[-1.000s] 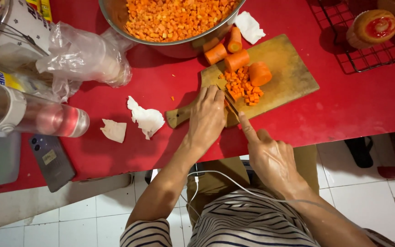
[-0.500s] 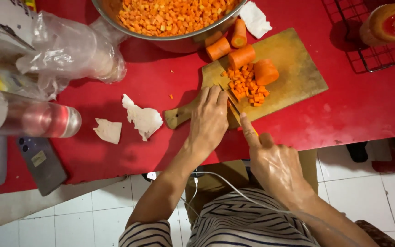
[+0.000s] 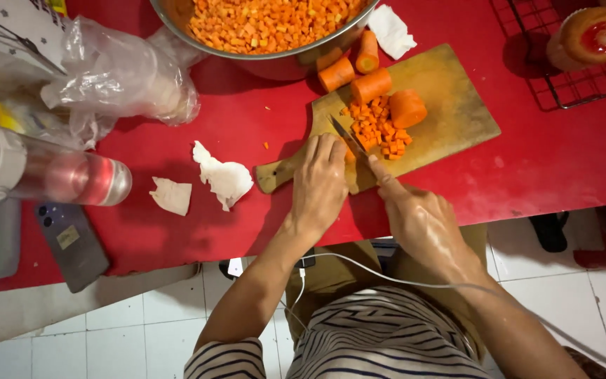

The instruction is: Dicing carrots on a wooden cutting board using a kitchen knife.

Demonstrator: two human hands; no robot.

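Since a moment ago our left hand [image 3: 320, 184] has slid further up the wooden cutting board [image 3: 450, 119] to press down the carrot strip, and our right hand [image 3: 419, 217] grips the knife [image 3: 347, 135] beside the diced carrot pile [image 3: 380, 130], so we are mid-chop.

Hands [image 3: 320, 186], knife [image 3: 348, 137], diced carrot [image 3: 376, 130]

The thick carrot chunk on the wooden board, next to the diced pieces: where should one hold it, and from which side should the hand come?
Probably grip the thick carrot chunk across its rounded sides, coming from above and from the right, over the bare part of the cutting board. Its left side touches the diced carrot, where the knife works, so fingers are safer away from there.
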